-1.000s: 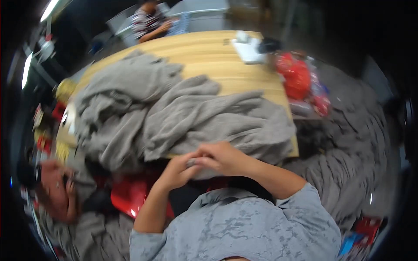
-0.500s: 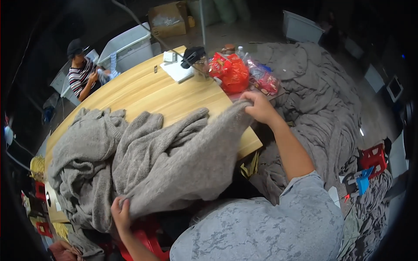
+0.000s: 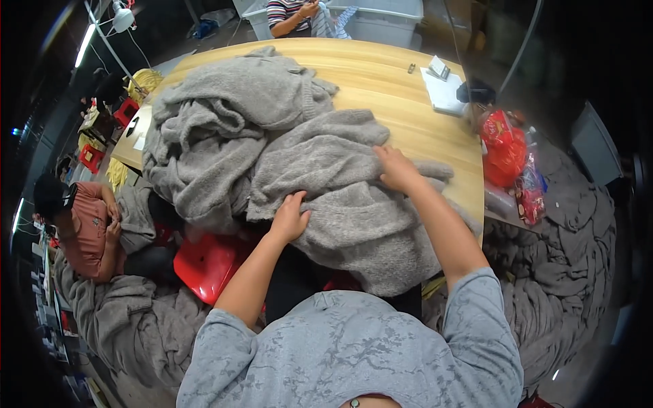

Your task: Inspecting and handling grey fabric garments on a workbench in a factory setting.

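Note:
A grey knitted garment (image 3: pixel 381 238) lies spread and wrinkled at the table's near edge, its lower part hanging over toward my lap. My left hand (image 3: pixel 291 219) grips its near left edge, fingers on top and thumb apart from them. Further right and farther away, my right hand (image 3: pixel 396 168) has fingers and thumb closed on a fold of the same knit; the fingertips are partly sunk in the fabric. Just left of it is a heaped pile of similar grey knitwear (image 3: pixel 211 122), touching the garment.
The wooden table (image 3: pixel 381 68) carries a calculator (image 3: pixel 439 66) and papers (image 3: pixel 442 92). Red plastic bags (image 3: pixel 503 146) stand off its right end. Grey knit heaps (image 3: pixel 564 258) lie right and lower left. A red stool (image 3: pixel 204 265) and a seated person (image 3: pixel 92 224) are at left; another person (image 3: pixel 292 17) sits opposite.
The garment was stretched up between my hands; now it lies lower, gathered on the table edge. Both hands have come closer together. My view has swung left, showing the seated person there.

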The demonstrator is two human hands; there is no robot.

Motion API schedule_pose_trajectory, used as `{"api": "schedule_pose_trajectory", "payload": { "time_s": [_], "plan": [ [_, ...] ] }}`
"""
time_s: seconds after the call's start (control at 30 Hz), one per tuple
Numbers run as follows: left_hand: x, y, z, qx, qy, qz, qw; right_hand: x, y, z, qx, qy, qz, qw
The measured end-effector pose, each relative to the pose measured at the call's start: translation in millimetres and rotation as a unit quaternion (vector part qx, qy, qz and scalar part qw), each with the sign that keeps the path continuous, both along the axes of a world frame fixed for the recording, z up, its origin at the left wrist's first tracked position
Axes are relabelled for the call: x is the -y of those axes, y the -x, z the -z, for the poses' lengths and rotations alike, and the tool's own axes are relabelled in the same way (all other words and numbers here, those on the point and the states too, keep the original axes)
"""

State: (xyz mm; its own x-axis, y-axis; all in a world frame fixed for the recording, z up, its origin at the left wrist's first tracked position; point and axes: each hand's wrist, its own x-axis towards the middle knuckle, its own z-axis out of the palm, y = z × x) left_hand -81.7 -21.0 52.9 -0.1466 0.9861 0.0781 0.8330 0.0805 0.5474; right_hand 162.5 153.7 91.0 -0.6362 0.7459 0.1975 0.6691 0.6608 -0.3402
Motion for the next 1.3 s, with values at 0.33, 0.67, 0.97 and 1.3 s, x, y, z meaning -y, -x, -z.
{"api": "schedule_pose_trajectory", "payload": {
  "time_s": [0.33, 0.67, 0.97, 1.3],
  "plan": [
    [-15.5, 5.7, -0.7, 0.060, -0.048, 0.047, 0.996, -27.8, -138.9, -61.0, -0.092, -0.283, 0.171, 0.939],
    [16.3, 9.4, 6.8, 0.067, -0.156, 0.008, 0.985, 59.9, -169.8, 12.4, 0.216, -0.122, 0.374, 0.894],
    [14.7, 6.2, 15.4, 0.452, -0.006, -0.119, 0.884, 138.3, 90.2, 23.9, -0.273, 0.103, -0.080, 0.953],
    [24.9, 1.7, 17.6, 0.462, 0.097, -0.036, 0.881, 134.5, 84.7, 67.5, -0.282, 0.213, 0.015, 0.935]
  ]
}}
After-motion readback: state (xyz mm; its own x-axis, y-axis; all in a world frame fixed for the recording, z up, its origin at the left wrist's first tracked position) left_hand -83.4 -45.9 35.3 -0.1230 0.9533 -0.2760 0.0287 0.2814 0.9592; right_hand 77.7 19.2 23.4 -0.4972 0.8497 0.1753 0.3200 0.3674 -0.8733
